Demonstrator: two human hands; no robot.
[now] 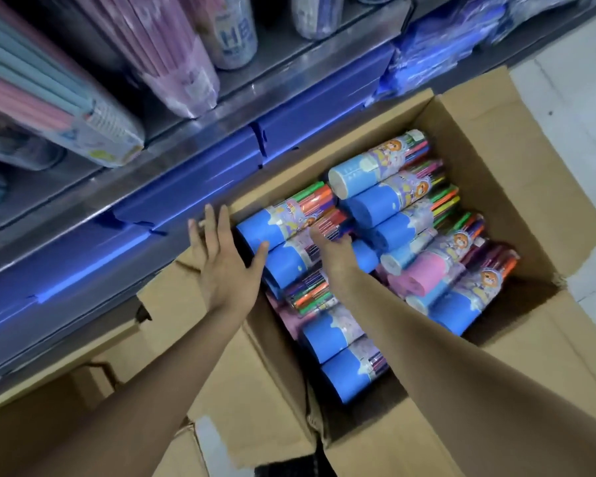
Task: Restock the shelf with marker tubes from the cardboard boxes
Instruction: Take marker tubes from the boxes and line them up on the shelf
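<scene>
An open cardboard box (pixel 496 139) on the floor holds several marker tubes lying on their sides, most with blue bases, a few pink. My left hand (pixel 221 259) hovers with straight spread fingers at the box's left edge, its thumb touching a blue-based tube (pixel 255 232). My right hand (pixel 331 249) reaches down among the tubes in the middle of the box; its fingers are hidden between them and blurred, so their grip is unclear. The metal shelf (pixel 193 180) with blue price strips runs above the box.
A second cardboard box (pixel 83 390) sits at lower left with its flaps out. Clear tubes of pink and blue pencils (pixel 83 108) and other stationery stand on the shelves above. Light floor tiles (pixel 572 98) show at right.
</scene>
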